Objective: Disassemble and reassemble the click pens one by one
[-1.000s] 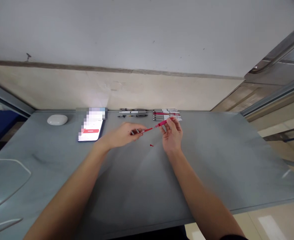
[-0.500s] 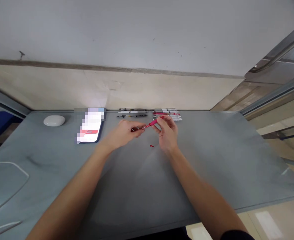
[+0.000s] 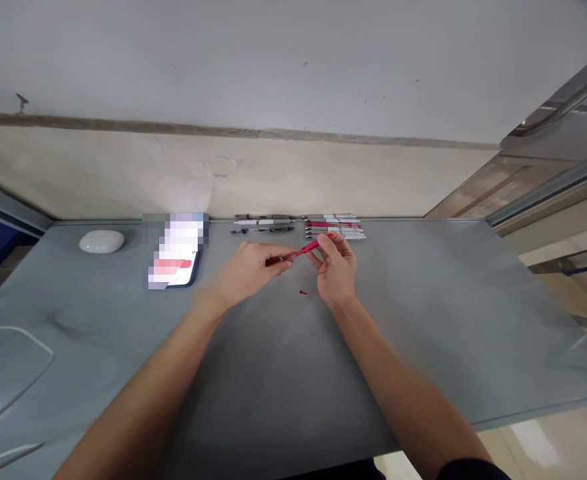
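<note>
A red pen [image 3: 311, 246] is held between my two hands above the desk, slanting up to the right. My right hand [image 3: 337, 267] is closed round its upper part. The fingers of my left hand [image 3: 258, 267] pinch the thin lower end; that tip is partly hidden by the fingers. On the desk just below the hands lies a small red piece [image 3: 302, 292], perhaps a pen part, too small to name. Behind the hands, grey and black pens [image 3: 264, 223] lie on the left, and white and red pens [image 3: 334, 223] on the right.
A phone [image 3: 178, 257] with a lit screen lies left of my left hand. Beyond it rests a white rounded case [image 3: 102, 241]. A white cable [image 3: 23, 328] crosses the left side of the grey desk [image 3: 423, 320]. The wall [image 3: 323, 177] borders the back edge.
My left hand has shifted slightly right along the pen, closer to my right hand. Less of the thin end shows. The camera view has moved a little; the small red piece lies where it was.
</note>
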The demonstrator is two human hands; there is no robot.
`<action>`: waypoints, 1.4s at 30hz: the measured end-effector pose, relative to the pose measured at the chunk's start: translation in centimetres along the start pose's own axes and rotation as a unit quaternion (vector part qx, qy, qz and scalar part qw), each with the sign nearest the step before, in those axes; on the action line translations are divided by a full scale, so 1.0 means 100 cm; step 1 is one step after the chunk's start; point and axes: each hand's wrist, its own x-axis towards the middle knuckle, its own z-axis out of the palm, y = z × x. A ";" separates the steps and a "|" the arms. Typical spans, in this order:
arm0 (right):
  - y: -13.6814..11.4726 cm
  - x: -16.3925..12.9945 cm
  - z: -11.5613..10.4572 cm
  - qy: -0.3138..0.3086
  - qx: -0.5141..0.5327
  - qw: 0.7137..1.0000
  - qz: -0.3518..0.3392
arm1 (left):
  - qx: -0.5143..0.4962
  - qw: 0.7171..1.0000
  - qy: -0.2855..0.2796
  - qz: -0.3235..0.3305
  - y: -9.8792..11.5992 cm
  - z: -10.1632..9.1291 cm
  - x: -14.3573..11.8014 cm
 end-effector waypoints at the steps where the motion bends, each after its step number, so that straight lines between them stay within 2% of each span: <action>1: 0.000 0.000 0.000 0.000 -0.001 1.000 0.001 | 0.006 1.000 0.007 -0.002 0.000 0.000 0.000; 13: 0.001 -0.001 0.001 -0.025 0.018 0.999 0.016 | 0.052 0.997 0.050 0.019 0.002 0.004 0.002; 17: -0.001 -0.001 -0.003 -0.064 -0.003 0.998 0.013 | -0.006 1.000 0.000 -0.002 0.001 -0.005 0.000; 22: -0.006 -0.001 -0.008 -0.122 0.002 0.992 0.015 | -0.091 0.989 -0.105 -0.043 0.004 -0.015 -0.003; 25: -0.006 -0.002 -0.009 -0.143 0.033 0.989 0.027 | -0.113 0.984 -0.123 -0.061 0.007 -0.014 -0.003; 27: -0.004 -0.002 -0.008 -0.144 0.051 0.988 0.028 | -0.111 0.985 -0.116 -0.057 0.009 -0.012 -0.003; 30: -0.002 -0.003 -0.007 -0.109 0.071 0.991 0.026 | -0.091 0.992 -0.085 -0.032 0.014 -0.007 -0.003; 37: 0.002 -0.005 -0.002 -0.018 0.073 0.997 0.008 | 0.067 0.997 0.019 0.026 0.017 0.004 -0.001; 39: 0.002 -0.005 -0.002 -0.020 0.063 0.998 0.007 | 0.061 0.998 0.020 0.023 0.015 0.004 0.000; 42: -0.001 -0.005 -0.004 -0.052 0.045 0.997 0.016 | 0.005 1.000 -0.016 0.014 0.011 0.001 0.001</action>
